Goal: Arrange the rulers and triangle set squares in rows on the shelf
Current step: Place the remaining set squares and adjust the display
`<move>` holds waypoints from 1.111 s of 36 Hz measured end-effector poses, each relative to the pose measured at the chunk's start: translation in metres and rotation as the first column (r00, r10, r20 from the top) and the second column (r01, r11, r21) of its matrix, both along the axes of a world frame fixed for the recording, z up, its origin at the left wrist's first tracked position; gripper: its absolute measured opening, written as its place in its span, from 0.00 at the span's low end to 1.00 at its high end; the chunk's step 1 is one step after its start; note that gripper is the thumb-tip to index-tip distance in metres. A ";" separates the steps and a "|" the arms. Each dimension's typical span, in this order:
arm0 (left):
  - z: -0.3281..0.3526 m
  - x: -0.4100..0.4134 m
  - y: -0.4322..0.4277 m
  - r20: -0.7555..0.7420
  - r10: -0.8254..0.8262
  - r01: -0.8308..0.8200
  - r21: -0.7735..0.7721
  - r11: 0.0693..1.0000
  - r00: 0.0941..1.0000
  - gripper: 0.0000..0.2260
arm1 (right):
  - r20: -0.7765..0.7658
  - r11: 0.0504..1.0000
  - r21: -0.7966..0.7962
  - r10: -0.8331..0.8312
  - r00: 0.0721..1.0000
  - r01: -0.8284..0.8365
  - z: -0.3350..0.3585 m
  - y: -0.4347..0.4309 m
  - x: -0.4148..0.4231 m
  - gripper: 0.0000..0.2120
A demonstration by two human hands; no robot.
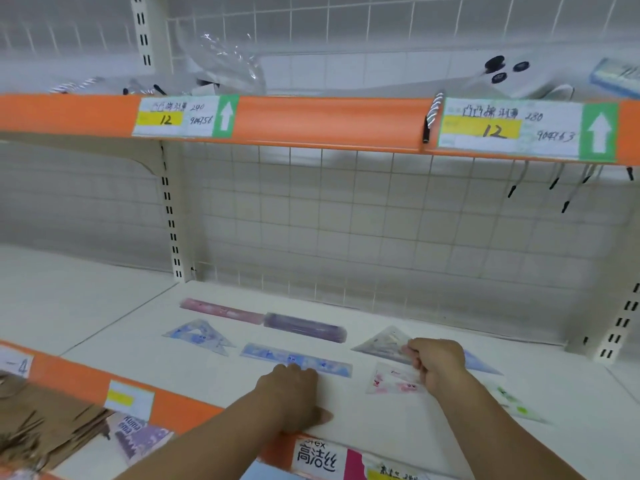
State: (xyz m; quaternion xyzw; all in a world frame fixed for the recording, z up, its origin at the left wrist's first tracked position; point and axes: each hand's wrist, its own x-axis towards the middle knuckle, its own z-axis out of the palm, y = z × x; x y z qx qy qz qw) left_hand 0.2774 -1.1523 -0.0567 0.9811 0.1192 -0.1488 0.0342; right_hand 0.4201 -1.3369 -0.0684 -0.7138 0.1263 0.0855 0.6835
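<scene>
nearest you, your left hand (294,393) lies flat on the shelf (346,414), fingers straight and holding nothing, its fingertips touching the near edge of the blue ruler (311,362). just right of it, the pink set square (389,379) lies partly under your right hand (438,365). that hand's fingers are curled and pinch the right corner of the pale set square (379,344), which lies flat just beyond. these pieces look thin, light, stiff and slick, so they should slide easily but resist lifting when flat. take them by a corner or long edge. farther back lie the blue set square (199,336), the purple ruler (304,327) and the pink ruler (221,310).
</scene>
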 end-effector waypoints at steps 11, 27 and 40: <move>-0.002 0.000 0.002 0.004 -0.015 0.015 0.002 1.000 1.000 0.28 | 0.015 0.941 -0.339 0.011 1.000 -0.005 -0.006 0.006 0.010 0.14; -0.001 0.001 0.004 -0.011 -0.034 0.033 -0.020 0.999 0.999 0.28 | 0.098 0.566 -0.821 0.261 0.960 -0.070 -0.013 0.009 0.011 0.16; 0.000 0.002 0.006 -0.008 -0.047 0.046 -0.074 0.996 0.999 0.26 | 0.056 0.396 -0.916 0.296 0.954 -0.069 -0.014 0.011 0.008 0.04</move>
